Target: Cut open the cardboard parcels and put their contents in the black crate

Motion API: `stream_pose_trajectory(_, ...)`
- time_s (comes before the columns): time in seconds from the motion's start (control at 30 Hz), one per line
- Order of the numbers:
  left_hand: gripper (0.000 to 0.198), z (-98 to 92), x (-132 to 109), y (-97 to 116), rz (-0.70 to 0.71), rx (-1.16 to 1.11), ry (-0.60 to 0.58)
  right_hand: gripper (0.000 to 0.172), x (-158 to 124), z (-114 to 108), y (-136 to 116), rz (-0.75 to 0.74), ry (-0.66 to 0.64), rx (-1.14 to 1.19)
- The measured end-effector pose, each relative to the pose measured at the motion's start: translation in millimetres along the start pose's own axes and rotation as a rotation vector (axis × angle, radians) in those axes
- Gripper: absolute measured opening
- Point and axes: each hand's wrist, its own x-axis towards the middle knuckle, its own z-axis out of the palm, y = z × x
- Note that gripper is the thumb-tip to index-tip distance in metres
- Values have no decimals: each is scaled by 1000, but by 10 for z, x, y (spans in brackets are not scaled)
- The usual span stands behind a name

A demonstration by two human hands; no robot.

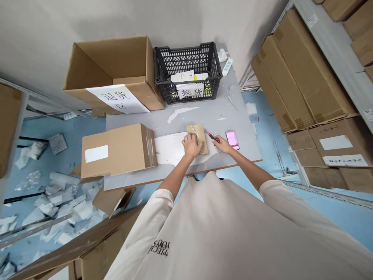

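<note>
A small brown taped package (203,139) lies on a white sheet (169,149) near the table's front edge. My left hand (191,144) rests on the left side of the package, fingers bent over its edge and top. Just right of the package, my right hand (222,144) is closed on a red and black utility knife (211,135), whose tip points up and left, close to the package's upper right corner. To the right of that hand lies a phone (232,139) with a pink screen.
Closed cartons (125,149) stand on the left of the table (247,144). Behind are a large open carton (110,93) and a black crate (215,83) holding papers. A power strip (227,67) lies at the back right. Shelves with cartons flank the table.
</note>
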Motion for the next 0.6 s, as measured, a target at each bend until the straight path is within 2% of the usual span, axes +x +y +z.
stream_pose_trajectory(0.13,97,96,-26,342,-78,61,-66,35,30,-200,-82,50,82,2)
stream_pose_trajectory(0.23,106,112,-38,375,-61,103,-111,33,44,-273,-172,53,113,-3)
stream_pose_trajectory(0.37,110,-33,-40,78,61,149,-227,33,52,-244,-282,69,127,-12)
stream_pose_trajectory(0.5,117,-223,-66,-336,350,187,-380,36,55,-155,-359,103,86,20)
stream_pose_trajectory(0.6,108,-272,-117,-469,420,175,-393,32,50,-147,-375,138,-4,46)
